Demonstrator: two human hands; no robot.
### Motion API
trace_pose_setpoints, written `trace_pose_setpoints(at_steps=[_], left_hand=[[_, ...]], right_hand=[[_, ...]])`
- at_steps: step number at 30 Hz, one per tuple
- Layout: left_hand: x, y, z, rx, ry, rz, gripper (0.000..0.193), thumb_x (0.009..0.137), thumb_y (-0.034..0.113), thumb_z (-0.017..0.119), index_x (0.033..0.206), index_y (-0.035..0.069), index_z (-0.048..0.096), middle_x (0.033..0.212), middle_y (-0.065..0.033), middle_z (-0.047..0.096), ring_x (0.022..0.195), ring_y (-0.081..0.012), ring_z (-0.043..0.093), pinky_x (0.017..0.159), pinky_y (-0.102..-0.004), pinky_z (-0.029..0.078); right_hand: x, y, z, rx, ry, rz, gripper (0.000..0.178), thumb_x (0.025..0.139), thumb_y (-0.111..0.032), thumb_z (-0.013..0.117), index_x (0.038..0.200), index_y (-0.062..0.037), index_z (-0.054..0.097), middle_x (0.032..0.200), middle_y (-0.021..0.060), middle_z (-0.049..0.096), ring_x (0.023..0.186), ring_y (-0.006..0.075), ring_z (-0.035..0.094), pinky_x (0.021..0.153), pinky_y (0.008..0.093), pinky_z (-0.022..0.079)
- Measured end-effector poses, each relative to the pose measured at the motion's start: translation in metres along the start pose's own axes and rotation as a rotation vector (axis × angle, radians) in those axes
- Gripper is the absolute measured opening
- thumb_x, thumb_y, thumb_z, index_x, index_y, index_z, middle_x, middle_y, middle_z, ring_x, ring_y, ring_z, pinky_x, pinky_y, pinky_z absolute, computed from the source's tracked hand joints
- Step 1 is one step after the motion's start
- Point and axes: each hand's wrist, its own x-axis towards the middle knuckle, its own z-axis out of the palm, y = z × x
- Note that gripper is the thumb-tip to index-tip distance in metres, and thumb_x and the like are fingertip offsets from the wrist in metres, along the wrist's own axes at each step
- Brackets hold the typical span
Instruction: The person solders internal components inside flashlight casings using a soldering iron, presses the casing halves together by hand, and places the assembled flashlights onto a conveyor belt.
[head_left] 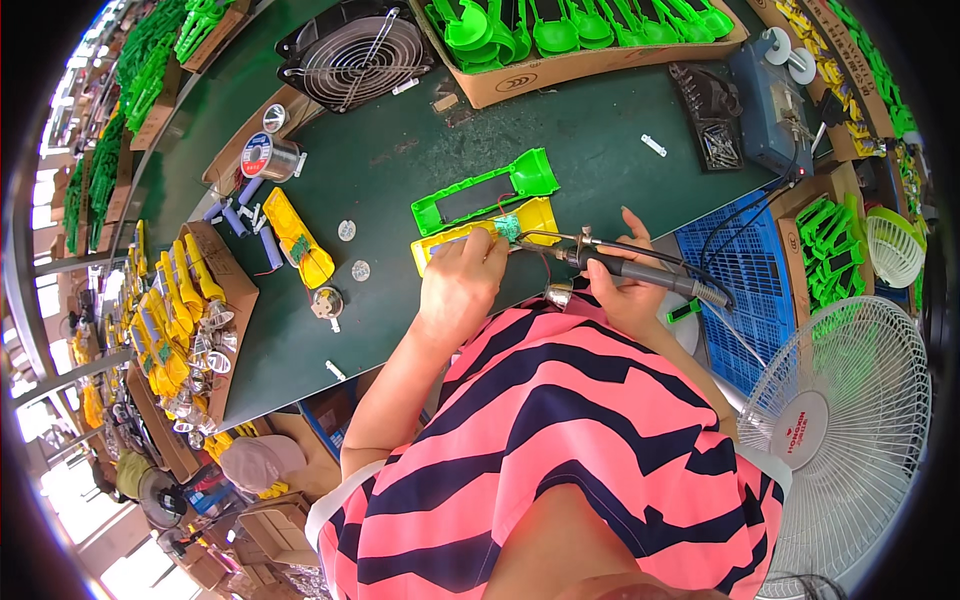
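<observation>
A soldering iron [655,272] with a thin feed tube along it is gripped in my right hand [622,295]. Its tip end reaches left to a small green circuit board [508,227] in a yellow plastic housing half [541,213]. My left hand [460,285] lies over the left part of this housing, fingers pinched together close to the board; what they pinch is hidden. Thin red wires show around the board. Directly behind lies a green plastic housing half [536,174] with a long opening. A silvery reflector cup [559,294] is at the table's near edge, against my shirt.
Left of my hands lie another yellow housing [300,240], purple battery cells [270,248] and a solder spool [268,157]. A box of green parts [600,72] and a black fan [355,60] stand behind. At right are a blue soldering unit [765,110] and a white fan [835,440].
</observation>
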Motion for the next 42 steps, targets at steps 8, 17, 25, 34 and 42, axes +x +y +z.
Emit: trace_pose_setpoints(at_steps=[8,17,25,34,42], left_hand=[[0.002,0.000,0.002,-0.007,0.027,-0.055,0.020,0.062,0.005,0.064,0.082,0.008,0.063,0.072,-0.0034,0.051,0.054,-0.0181,0.053,0.048,-0.0287,0.045],[0.002,0.002,0.002,-0.004,0.052,-0.077,0.019,0.062,0.004,0.064,0.081,0.007,0.064,0.072,-0.0035,0.051,0.054,-0.0180,0.053,0.048,-0.0287,0.045],[0.003,0.002,0.001,-0.016,0.062,-0.080,0.018,0.063,0.004,0.064,0.081,0.007,0.064,0.071,-0.0034,0.051,0.054,-0.0179,0.053,0.048,-0.0285,0.044],[0.002,0.003,0.001,-0.008,0.044,-0.077,0.018,0.063,0.003,0.064,0.081,0.008,0.063,0.070,-0.0031,0.050,0.053,-0.0178,0.052,0.048,-0.0285,0.044],[-0.001,0.007,0.003,0.005,-0.023,-0.057,0.023,0.062,0.006,0.056,0.085,0.002,0.059,0.075,-0.0067,0.047,0.066,-0.0193,0.053,0.057,-0.0306,0.042]], right_hand=[[-0.005,-0.012,0.000,0.365,0.138,0.454,0.015,0.075,0.001,0.062,0.087,0.0039,0.055,0.069,0.0075,0.062,0.065,0.0114,0.061,0.087,0.0345,0.043],[0.013,-0.006,-0.007,0.429,0.061,0.527,0.020,0.074,0.000,0.063,0.090,0.0031,0.053,0.070,0.0093,0.063,0.062,0.0109,0.061,0.088,0.0340,0.043],[0.014,0.016,-0.007,0.219,-0.067,0.275,0.015,0.074,-0.003,0.064,0.085,-0.0020,0.055,0.060,0.0036,0.061,0.060,0.0094,0.060,0.103,0.0410,0.024],[0.012,0.003,-0.012,0.394,0.002,0.416,0.017,0.074,0.002,0.062,0.089,0.0031,0.054,0.084,0.0120,0.061,0.064,0.0137,0.062,0.080,0.0320,0.046],[0.012,0.002,-0.021,0.393,0.104,0.414,0.019,0.075,0.003,0.061,0.092,0.0073,0.053,0.113,0.0215,0.047,0.066,0.0179,0.063,0.060,0.0235,0.052]])
